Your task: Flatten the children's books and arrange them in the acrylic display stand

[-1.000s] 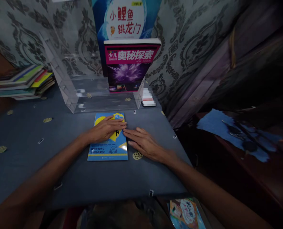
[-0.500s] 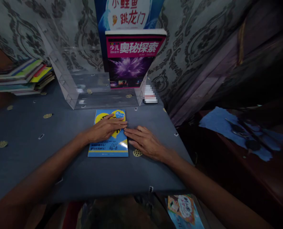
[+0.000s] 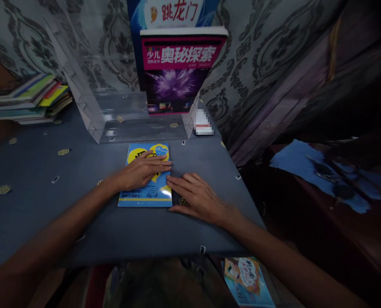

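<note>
A blue and yellow book (image 3: 160,195) lies flat on the dark grey-blue tablecloth (image 3: 139,235). My left hand (image 3: 142,171) rests across its cover with the fingers stretched out toward the right edge, hiding part of the title. Beside that edge is my right hand (image 3: 197,194), fingers extended, with fingertips touching the book's right side and the thumb near its lower right corner. Behind the book stands a clear acrylic rack (image 3: 97,128). It holds a pink and purple book (image 3: 177,81) upright at its right side, in front of a taller blue book (image 3: 137,38).
At the left back is a stack of books (image 3: 30,100). A small pixelated white item (image 3: 203,122) sits by the rack's right foot. Below the table's front edge lies another colourful book (image 3: 248,282). To the right, a blue cloth (image 3: 293,160) with dark items covers a reddish surface.
My right hand has shifted slightly down along the book's right edge, its thumb now lower and spread. My left hand stays on the cover. The view has tilted slightly downward.
</note>
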Demonstrator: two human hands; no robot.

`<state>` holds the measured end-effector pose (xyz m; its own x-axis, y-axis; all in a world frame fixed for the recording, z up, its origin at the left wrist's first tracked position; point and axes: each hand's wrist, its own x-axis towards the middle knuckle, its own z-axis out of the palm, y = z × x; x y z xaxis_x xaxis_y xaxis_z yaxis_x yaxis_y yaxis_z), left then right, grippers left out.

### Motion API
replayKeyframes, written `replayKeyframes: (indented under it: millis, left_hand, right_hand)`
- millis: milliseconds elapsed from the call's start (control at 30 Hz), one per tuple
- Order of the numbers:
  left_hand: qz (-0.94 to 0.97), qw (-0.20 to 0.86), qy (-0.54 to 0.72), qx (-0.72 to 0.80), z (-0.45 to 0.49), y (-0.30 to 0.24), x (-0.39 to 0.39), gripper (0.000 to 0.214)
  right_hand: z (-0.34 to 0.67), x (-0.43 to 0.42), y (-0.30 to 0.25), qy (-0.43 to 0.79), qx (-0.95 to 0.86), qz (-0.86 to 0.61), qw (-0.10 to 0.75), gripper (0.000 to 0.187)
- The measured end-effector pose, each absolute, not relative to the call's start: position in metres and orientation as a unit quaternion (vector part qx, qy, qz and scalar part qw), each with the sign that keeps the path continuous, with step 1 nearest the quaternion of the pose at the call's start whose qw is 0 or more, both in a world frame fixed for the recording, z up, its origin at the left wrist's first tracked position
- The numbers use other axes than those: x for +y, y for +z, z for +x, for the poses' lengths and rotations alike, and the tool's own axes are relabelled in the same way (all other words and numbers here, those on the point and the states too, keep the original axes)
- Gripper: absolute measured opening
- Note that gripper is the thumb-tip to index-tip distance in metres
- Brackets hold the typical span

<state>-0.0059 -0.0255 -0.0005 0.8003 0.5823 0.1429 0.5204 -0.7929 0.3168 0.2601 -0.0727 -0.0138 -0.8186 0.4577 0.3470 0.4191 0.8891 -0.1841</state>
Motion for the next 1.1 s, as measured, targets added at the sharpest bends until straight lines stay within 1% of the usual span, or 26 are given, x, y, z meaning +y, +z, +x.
replayKeyframes:
  millis: [233, 433, 567, 733, 967, 1100]
  left_hand:
    - [0.923, 0.131, 0.129, 0.338, -0.002, -0.006, -0.035, 0.046]
    - [0.917, 0.128, 0.125, 0.357, 0.0, -0.005, -0.043, 0.047]
    - [0.928, 0.127, 0.127, 0.327, -0.003, -0.006, -0.042, 0.05]
    - [0.938, 0.12, 0.138, 0.294, -0.005, -0.008, -0.042, 0.048]
    - [0.94, 0.118, 0.122, 0.295, -0.004, -0.003, -0.043, 0.051]
    - [0.941, 0.112, 0.114, 0.299, -0.003, -0.001, -0.049, 0.048]
  right_hand:
    - [0.263, -0.066, -0.007, 0.049, -0.956, -0.224, 0.181, 0.047]
    - [0.267, -0.064, -0.009, 0.066, -0.959, -0.209, 0.181, 0.053]
    - [0.266, -0.07, -0.014, 0.07, -0.955, -0.222, 0.186, 0.057]
    - [0.263, -0.074, -0.017, 0.056, -0.949, -0.228, 0.212, 0.047]
    - [0.262, -0.073, -0.016, 0.062, -0.947, -0.232, 0.212, 0.044]
    - [0.261, -0.078, -0.017, 0.056, -0.945, -0.231, 0.224, 0.042]
